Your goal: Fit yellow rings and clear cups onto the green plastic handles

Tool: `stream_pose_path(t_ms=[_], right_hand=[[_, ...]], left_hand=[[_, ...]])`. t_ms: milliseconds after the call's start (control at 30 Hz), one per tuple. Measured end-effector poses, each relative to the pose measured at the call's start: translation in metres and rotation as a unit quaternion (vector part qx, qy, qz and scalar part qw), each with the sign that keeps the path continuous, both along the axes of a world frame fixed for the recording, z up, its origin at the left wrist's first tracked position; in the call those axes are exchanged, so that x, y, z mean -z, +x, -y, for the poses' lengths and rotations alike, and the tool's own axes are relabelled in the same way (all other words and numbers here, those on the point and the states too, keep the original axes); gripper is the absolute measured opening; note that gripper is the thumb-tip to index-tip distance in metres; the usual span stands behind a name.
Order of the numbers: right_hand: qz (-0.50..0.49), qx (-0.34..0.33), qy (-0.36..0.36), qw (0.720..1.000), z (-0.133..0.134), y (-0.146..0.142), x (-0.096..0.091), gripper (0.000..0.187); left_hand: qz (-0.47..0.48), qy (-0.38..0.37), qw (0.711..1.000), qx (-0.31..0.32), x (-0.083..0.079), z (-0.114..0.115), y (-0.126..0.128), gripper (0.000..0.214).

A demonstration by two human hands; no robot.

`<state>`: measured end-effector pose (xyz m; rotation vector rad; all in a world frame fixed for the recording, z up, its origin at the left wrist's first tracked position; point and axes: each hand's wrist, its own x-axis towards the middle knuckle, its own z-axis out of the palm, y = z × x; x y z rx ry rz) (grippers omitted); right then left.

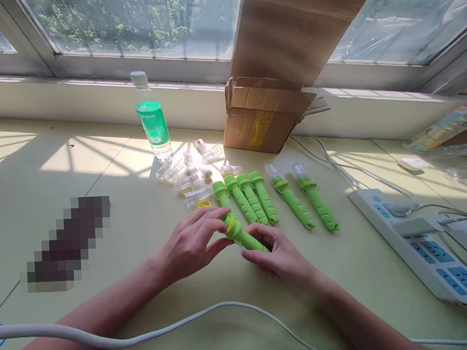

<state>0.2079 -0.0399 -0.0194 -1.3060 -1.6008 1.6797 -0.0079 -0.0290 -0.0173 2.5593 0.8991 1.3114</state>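
Head view shows us with both hands on one green handle [252,242], tilted at the near middle of the counter [139,230]. Our left hand [197,238] is partly closed, fingers and thumb around the threaded end, beside a yellow ring [230,225] that circles it. Our right hand [279,250] curls closed about the lower grip. Just beyond, we see four bare green handles [252,197] side by side, and to their right two capped handles [304,198] with clear tops. Clear caps [175,170] lie scattered to the far left, near a water bottle [153,122]; a cardboard box [260,117] stands at the far side.
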Motion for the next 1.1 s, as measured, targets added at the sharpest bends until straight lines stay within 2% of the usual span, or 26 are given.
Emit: stream_pose_path(t_ms=[100,233,333,467,567,733,900,1100], right_hand=[[-0.02,-0.011,-0.022,1.0,-0.0003,0.0016,0.0022,0.028],[-0.032,-0.043,0.011,0.999,-0.0023,0.0039,0.0024,0.033],[-0.038,-0.04,0.018,0.998,-0.002,0.005,0.003,0.034],[-0.03,-0.026,-0.032,0.999,-0.0003,0.0038,0.0035,0.027],[-0.022,-0.006,-0.058,0.998,0.0006,0.0012,0.0019,0.037],[-0.011,0.004,-0.001,1.0,-0.0004,0.0007,-0.0001,0.023],[-0.017,-0.068,0.042,0.997,-0.0037,0.0044,-0.0002,0.041],[-0.033,-0.051,0.011,0.998,-0.0032,0.0056,0.0022,0.039]], left_hand=[[-0.004,-0.002,1.0,0.004,-0.0025,0.0008,0.0002,0.02],[0.001,0.003,1.0,-0.006,-0.0011,0.0027,0.0015,0.019],[0.011,0.007,1.0,-0.005,-0.0003,0.0028,0.0016,0.021],[0.004,-0.004,1.0,0.007,-0.0016,0.0024,0.0008,0.022],[0.004,-0.001,1.0,0.005,-0.0008,0.0031,0.0014,0.02],[0.017,0.035,0.999,-0.008,0.0016,0.0042,0.0023,0.023],[0.008,0.017,1.0,-0.011,-0.0019,0.0017,0.0001,0.022],[0.0,-0.012,1.0,0.006,-0.0028,0.0022,0.0002,0.019]])
